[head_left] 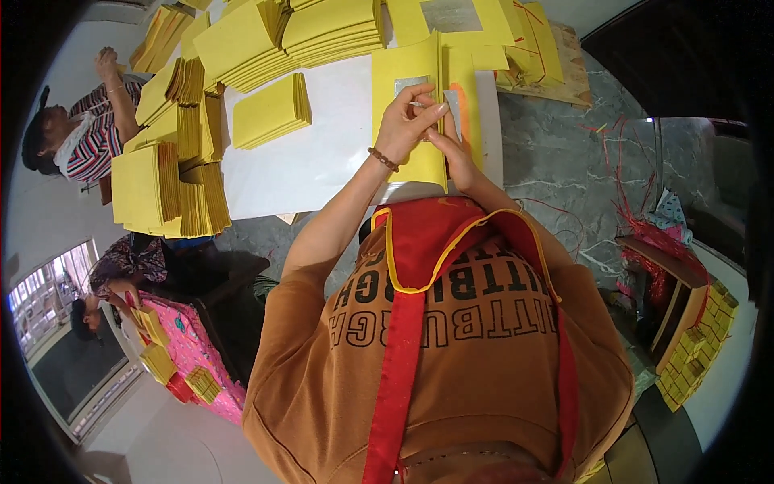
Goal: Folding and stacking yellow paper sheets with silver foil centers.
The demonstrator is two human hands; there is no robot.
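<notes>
A yellow paper sheet (pixel 411 63) with a silver patch (pixel 411 84) lies before me on the white tabletop. Its right side rises in a folded edge. My left hand (pixel 409 121), with a brown bead bracelet at the wrist, has its fingers curled together at that edge. Close beside it, my right hand (pixel 456 160) has its fingertips closed on the same fold; part of them is hidden behind the left hand. Under the fold's right side shows another yellow sheet (pixel 477 129) with an orange and silver strip.
Stacks of folded yellow paper (pixel 334 28) line the table's far side, with more stacks (pixel 149 185) at its left end. A small bundle (pixel 270 113) lies on the white tabletop (pixel 274 181). Two people sit at the left. Red strings (pixel 621 177) hang at the right.
</notes>
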